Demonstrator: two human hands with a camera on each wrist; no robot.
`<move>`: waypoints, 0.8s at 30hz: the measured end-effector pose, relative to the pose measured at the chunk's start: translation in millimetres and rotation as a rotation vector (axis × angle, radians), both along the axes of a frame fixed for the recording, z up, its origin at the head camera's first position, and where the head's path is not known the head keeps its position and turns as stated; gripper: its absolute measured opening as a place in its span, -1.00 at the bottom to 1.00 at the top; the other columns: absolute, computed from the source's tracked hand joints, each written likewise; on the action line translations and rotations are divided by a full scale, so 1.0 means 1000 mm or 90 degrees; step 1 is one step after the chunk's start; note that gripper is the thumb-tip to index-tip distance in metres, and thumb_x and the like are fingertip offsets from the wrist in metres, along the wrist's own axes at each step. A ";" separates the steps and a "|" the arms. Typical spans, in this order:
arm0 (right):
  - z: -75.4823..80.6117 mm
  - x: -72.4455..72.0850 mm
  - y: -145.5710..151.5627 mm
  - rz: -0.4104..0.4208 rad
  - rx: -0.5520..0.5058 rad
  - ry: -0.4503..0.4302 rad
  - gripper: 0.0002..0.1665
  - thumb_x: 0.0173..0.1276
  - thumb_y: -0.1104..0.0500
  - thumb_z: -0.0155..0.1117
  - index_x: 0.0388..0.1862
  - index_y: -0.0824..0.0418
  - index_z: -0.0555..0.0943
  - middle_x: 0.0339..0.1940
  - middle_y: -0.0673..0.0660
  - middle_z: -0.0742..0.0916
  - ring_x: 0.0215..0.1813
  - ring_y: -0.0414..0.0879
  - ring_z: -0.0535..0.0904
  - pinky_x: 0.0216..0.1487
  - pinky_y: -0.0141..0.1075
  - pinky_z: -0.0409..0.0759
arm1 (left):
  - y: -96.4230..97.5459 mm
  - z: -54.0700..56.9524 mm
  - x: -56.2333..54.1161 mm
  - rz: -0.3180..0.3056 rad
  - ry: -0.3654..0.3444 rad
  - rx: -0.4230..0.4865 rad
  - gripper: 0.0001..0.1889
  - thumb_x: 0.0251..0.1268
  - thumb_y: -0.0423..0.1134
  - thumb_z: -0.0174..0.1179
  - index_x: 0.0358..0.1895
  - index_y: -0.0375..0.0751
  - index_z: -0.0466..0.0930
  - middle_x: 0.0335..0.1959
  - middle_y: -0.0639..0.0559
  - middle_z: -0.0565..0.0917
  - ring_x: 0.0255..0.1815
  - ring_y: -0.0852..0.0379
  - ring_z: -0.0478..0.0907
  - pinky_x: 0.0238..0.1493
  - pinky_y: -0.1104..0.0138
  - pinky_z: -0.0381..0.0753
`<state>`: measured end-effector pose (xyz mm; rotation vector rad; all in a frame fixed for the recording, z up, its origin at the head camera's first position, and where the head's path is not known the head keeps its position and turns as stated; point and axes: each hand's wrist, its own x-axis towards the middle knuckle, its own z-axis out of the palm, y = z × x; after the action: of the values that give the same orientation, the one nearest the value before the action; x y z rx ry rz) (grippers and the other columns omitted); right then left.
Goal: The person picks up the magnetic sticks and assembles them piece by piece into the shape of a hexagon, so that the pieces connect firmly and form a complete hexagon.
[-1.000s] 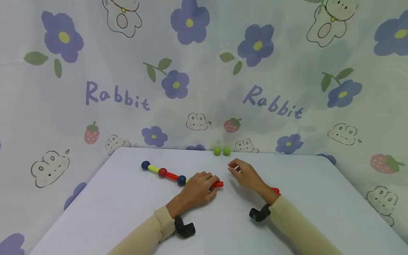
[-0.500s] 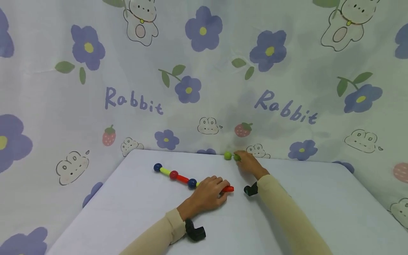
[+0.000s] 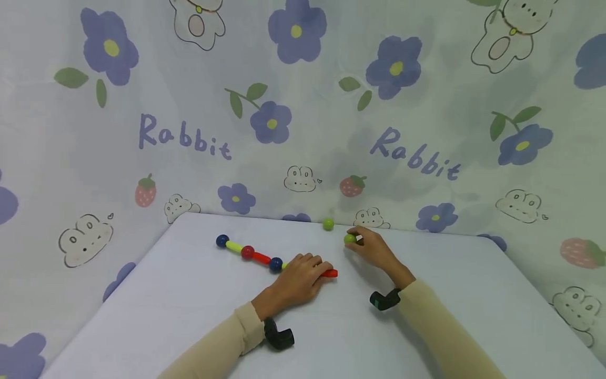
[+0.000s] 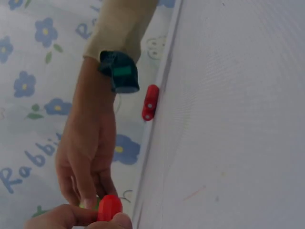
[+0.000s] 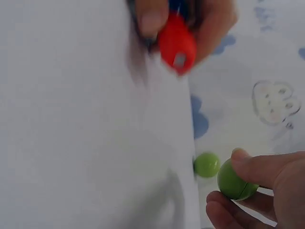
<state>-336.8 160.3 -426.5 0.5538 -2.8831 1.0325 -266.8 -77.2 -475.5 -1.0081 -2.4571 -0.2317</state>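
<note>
A chain of balls and rods lies slanting across the table's left half, with a dark blue ball (image 3: 222, 241), a lime rod (image 3: 234, 247), a red ball (image 3: 248, 252) and more parts. My left hand (image 3: 300, 279) grips its near right end, where a red rod (image 3: 330, 273) pokes out past the fingers. The right wrist view shows that rod's tip (image 5: 179, 50) with a small silver end. My right hand (image 3: 371, 248) pinches a green ball (image 5: 234, 181) between thumb and fingers, to the right of the chain. Part of the chain is hidden under my left hand.
A second green ball (image 3: 328, 224) rests at the table's back edge, near the patterned cloth (image 3: 303, 131). Two loose red rods (image 4: 150, 102) lie on the white table (image 3: 331, 342); my right arm hides them in the head view.
My right hand has reached to the back edge, taken hold of the right green ball and drawn it back toward the chain. My left hand stays on the chain's end.
</note>
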 end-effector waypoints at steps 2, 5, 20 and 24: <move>0.001 0.014 0.001 0.004 -0.029 -0.011 -0.49 0.37 0.12 0.37 0.26 0.20 0.54 0.09 0.12 0.71 -0.02 -0.03 0.68 -0.08 -0.21 0.67 | -0.001 0.001 -0.002 -0.011 0.012 -0.003 -0.73 0.41 -0.05 0.21 0.10 0.06 0.62 -0.21 0.15 0.64 -0.18 0.17 0.54 -0.09 0.28 0.57; 0.001 0.037 0.002 0.024 -0.059 -0.019 -0.48 0.35 0.10 0.39 0.26 0.16 0.54 0.06 0.06 0.71 -0.05 -0.10 0.69 -0.11 -0.27 0.66 | -0.001 0.002 -0.004 -0.015 0.018 -0.014 -0.74 0.42 -0.10 0.22 0.12 0.10 0.63 -0.19 0.14 0.66 -0.15 0.15 0.56 -0.10 0.27 0.56; -0.039 0.089 0.006 0.041 -0.158 0.010 -0.52 0.35 0.13 0.39 0.24 0.07 0.56 0.06 0.06 0.68 -0.19 -0.18 0.61 -0.13 -0.43 0.63 | -0.003 -0.001 -0.002 -0.027 -0.007 0.009 -0.71 0.39 -0.23 0.22 0.13 0.10 0.62 -0.07 0.14 0.66 0.08 0.09 0.55 0.06 0.17 0.57; -0.043 0.091 0.004 0.040 -0.179 0.025 -0.52 0.33 0.13 0.41 0.22 0.05 0.57 0.08 0.05 0.67 -0.22 -0.20 0.59 -0.15 -0.42 0.62 | -0.002 0.000 -0.003 -0.027 -0.019 0.006 -0.71 0.43 -0.16 0.19 0.16 0.09 0.60 -0.06 0.13 0.65 0.09 0.09 0.54 0.06 0.18 0.56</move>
<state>-245.9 164.0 -469.8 0.6397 -2.6354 1.3882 -269.3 -79.1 -475.6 -1.0608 -2.4604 -0.2727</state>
